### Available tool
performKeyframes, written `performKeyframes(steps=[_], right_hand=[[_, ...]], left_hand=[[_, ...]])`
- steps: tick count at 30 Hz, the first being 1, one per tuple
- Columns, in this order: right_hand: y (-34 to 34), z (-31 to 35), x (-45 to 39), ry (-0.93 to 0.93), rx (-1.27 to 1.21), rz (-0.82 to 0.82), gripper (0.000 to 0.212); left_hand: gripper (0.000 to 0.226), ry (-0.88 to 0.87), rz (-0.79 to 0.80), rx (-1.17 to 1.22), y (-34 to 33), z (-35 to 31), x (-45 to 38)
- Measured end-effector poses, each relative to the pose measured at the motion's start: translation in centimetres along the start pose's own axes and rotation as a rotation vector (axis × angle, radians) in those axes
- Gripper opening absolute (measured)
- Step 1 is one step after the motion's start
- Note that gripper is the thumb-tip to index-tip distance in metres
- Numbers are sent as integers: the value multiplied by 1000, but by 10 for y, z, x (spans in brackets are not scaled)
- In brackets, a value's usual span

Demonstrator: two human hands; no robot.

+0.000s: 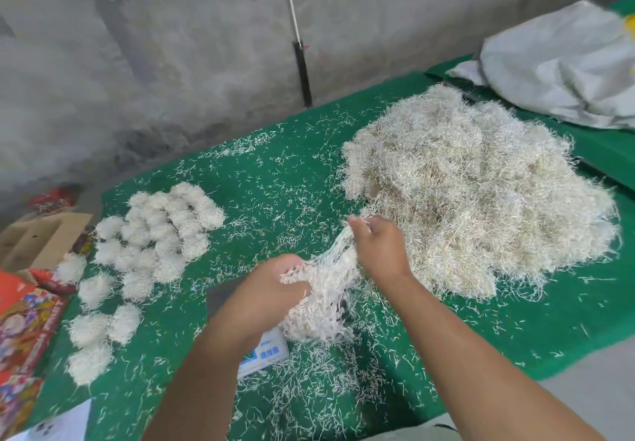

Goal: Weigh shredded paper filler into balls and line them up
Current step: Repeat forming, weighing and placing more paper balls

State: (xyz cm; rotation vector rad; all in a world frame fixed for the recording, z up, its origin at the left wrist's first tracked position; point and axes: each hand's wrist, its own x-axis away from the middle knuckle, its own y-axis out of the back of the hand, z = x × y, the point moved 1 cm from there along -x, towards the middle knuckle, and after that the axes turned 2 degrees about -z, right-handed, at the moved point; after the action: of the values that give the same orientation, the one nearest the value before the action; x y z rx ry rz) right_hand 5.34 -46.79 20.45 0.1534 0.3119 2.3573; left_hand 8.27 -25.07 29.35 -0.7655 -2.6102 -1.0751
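Large loose heap of cream, straw-like shredded paper filler point(481, 193), piled on the right of the green felt-covered table point(275, 172). Stretched, stringy clump of white paper shreds point(326, 289), drawn out from the heap's near edge, hanging over a small white digital scale with blue buttons point(266, 351). Fluffy white paper balls point(151, 244), set in rough rows at the table's left, several touching. Stray shreds scattered across the felt.
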Motion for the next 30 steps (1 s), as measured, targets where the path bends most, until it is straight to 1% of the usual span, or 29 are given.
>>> performKeyframes(steps=[2, 5, 7, 9, 10, 11, 12, 13, 14, 15, 16, 17, 18, 19, 20, 21, 22, 23, 24, 25, 26, 27, 28, 29, 30], right_hand=[[19, -15, -20, -125, -38, -153, 40], [55, -42, -51, -238, 0, -374, 42], [61, -56, -60, -274, 53, -439, 46], [56, -66, -61, -301, 79, -459, 48], [52, -67, -60, -304, 86, -434, 49], [49, -67, -58, -303, 122, -366, 50], [46, -67, -57, -314, 198, -257, 53], [43, -65, -56, -339, 316, -121, 59], [41, -60, -53, -369, 448, 21, 66], [39, -51, -48, -384, 554, 113, 75], [36, -40, -43, -358, 586, 138, 81], [32, -26, -35, -281, 535, 127, 84], [28, -10, -25, -171, 401, 110, 84], [24, 9, -12, -78, 232, 116, 80], [18, 30, 0, -25, 45, 159, 76], [14, 48, 11, -13, -138, 248, 69], [7, 60, 21, -27, -300, 359, 59], [0, 63, 31, -6, -355, 449, 46], [-8, 59, 41, -30, -408, 550, 36], [-17, 53, 49, -97, -462, 596, 32], [-25, 53, 56, -212, -514, 546, 28], [-27, 52, 65, -263, -530, 552, 21], [-30, 44, 73, -292, -550, 515, 19], [-33, 43, 79, -396, -669, 607, 21], [-32, 54, 85, -430, -766, 656, 23]], left_hand=[[30, 0, -102, 16, 12, 10, 1], [28, 30, -387, 103, 47, 33, 4], [25, 61, -548, 159, 68, 41, 4], [25, 121, -610, 294, 77, 37, 2], [23, 153, -607, 345, 77, 30, 4], [20, 149, -604, 361, 75, 24, 5], [14, 101, -595, 335, 71, 18, 7], [18, 45, -574, 301, 67, 11, 8], [26, 6, -534, 286, 61, 3, 11], [32, -14, -480, 301, 55, -6, 11], [45, -3, -424, 335, 49, -11, 8], [61, 28, -375, 385, 44, -17, 2], [75, 43, -340, 451, 37, -22, -4], [73, 26, -319, 486, 31, -27, -9], [57, -16, -310, 484, 23, -32, -13], [38, -48, -294, 470, 15, -38, -16], [25, -62, -271, 501, 5, -43, -19], [21, -63, -262, 570, -4, -47, -21], [20, -49, -286, 661, -14, -49, -24], [20, -53, -353, 729, -21, -51, -27], [23, -61, -448, 745, -25, -52, -29], [27, -83, -537, 717, -29, -53, -30], [31, -119, -585, 670, -34, -53, -30], [33, -168, -583, 608, -39, -53, -28], [35, -209, -549, 511, -46, -51, -27]])
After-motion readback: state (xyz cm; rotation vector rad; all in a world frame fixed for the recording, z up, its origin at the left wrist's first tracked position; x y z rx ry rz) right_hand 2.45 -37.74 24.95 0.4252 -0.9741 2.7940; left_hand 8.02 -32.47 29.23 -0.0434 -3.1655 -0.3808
